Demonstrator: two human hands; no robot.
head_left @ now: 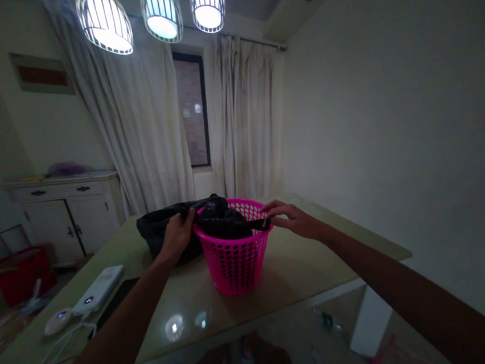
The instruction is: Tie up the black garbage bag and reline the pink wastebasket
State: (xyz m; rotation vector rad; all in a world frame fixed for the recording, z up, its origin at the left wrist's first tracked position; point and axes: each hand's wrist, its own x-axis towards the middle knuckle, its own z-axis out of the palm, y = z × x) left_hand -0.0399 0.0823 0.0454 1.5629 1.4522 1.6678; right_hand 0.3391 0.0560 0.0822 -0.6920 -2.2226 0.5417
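On table, upright pink basket, left hand gripping black cloth, right hand open at rim.

Pink perforated basket stands upright on the table, holding what looks like black cloth.

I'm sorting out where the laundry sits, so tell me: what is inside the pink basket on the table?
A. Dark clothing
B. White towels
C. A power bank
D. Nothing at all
A: dark clothing fills the top of the pink basket, with the left hand gripping the dark fabric at its rim and the right hand at the other side.
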